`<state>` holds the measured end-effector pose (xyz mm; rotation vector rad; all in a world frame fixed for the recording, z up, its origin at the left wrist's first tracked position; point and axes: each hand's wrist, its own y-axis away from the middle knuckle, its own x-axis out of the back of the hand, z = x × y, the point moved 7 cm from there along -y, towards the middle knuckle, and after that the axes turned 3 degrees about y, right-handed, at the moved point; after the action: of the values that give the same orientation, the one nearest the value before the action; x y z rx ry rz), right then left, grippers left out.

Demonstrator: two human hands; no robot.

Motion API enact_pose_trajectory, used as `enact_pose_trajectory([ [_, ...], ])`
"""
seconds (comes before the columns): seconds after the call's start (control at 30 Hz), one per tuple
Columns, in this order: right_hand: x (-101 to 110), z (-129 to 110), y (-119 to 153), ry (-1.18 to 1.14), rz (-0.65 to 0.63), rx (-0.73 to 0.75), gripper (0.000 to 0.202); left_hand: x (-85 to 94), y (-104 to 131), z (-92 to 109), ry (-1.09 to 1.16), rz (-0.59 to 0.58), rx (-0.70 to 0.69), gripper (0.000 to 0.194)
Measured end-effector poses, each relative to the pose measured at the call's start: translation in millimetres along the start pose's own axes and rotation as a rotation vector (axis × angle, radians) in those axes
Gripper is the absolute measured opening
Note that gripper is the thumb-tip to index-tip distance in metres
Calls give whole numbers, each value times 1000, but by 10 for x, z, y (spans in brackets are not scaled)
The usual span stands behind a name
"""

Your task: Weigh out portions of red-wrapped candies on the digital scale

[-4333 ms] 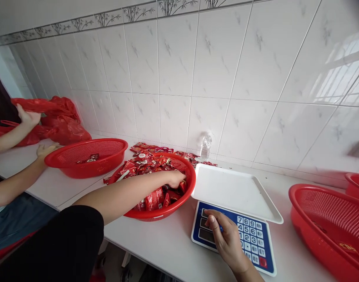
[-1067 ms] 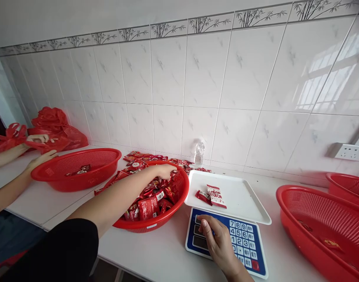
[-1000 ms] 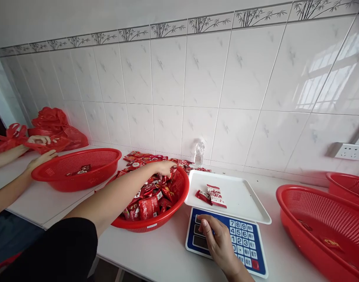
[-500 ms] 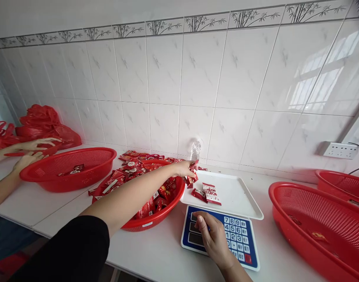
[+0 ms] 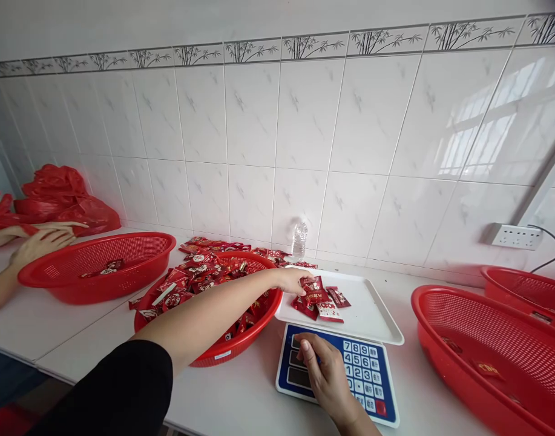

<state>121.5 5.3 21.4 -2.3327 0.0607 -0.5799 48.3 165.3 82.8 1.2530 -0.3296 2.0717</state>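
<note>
My left hand (image 5: 295,280) reaches over the left part of the white tray (image 5: 372,315), its fingers closed on a red packet (image 5: 314,290). Beneath and beside that packet lie a white-and-red packet (image 5: 330,311) and some small red ones. Under my left forearm stands a red basket (image 5: 270,312) heaped with red packets (image 5: 204,266). My right hand (image 5: 327,378) rests over the displays and keypad of the blue scale (image 5: 362,399), fingers curled and thumb against the index finger, nothing seen in them.
To the left, a person's hands (image 5: 43,245) are near another red basket (image 5: 141,266) and red plastic bags (image 5: 63,197). A clear bottle (image 5: 299,239) stands by the wall. More red baskets (image 5: 445,357) are at the right, below a socket strip (image 5: 517,236).
My left hand has lowered towards the tray, where more red packets now lie. My right hand stays over the scale. The other person's hands have moved closer together.
</note>
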Motion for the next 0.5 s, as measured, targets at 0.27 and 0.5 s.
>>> enact_pose_trajectory([
  [0.27,-31,27,21,-16,-16,-21,31,125,68,262,-22,139,-110,25],
  [0.5,2,-33,-1,-3,0,35,31,355,986,1536,606,88,-557,26],
])
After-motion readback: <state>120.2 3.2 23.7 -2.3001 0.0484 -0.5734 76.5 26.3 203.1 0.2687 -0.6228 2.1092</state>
